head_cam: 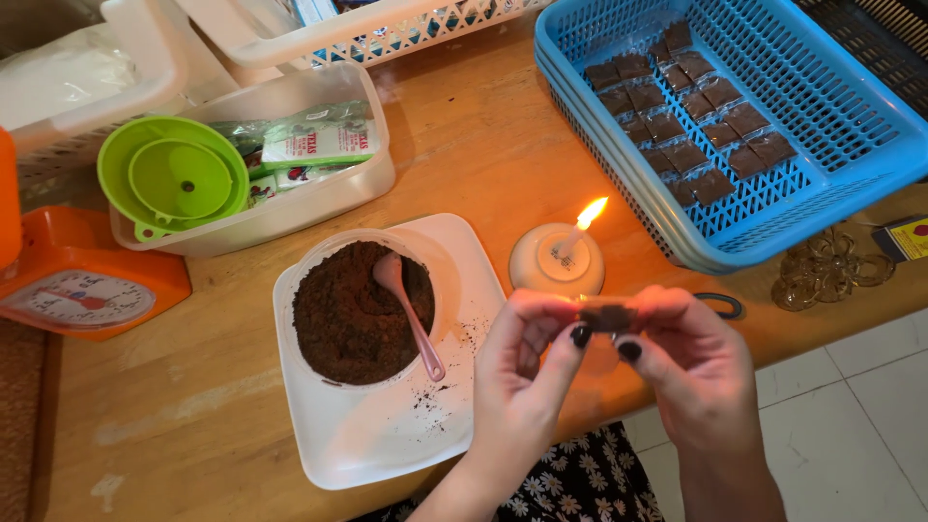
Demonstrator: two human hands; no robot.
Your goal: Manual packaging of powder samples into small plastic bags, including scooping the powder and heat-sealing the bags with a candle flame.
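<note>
My left hand and my right hand together pinch a small clear packet of dark brown powder between thumbs and fingertips, just in front of a lit candle in a round white holder. Left of my hands a white bowl of brown powder with a pink spoon stands on a white square tray. A blue basket at the upper right holds several filled dark packets laid in rows.
An orange kitchen scale sits at the left. A white tub holds green funnels and green-white sachets. White baskets stand at the back. A glass ornament lies by the table's right edge, with tiled floor beyond.
</note>
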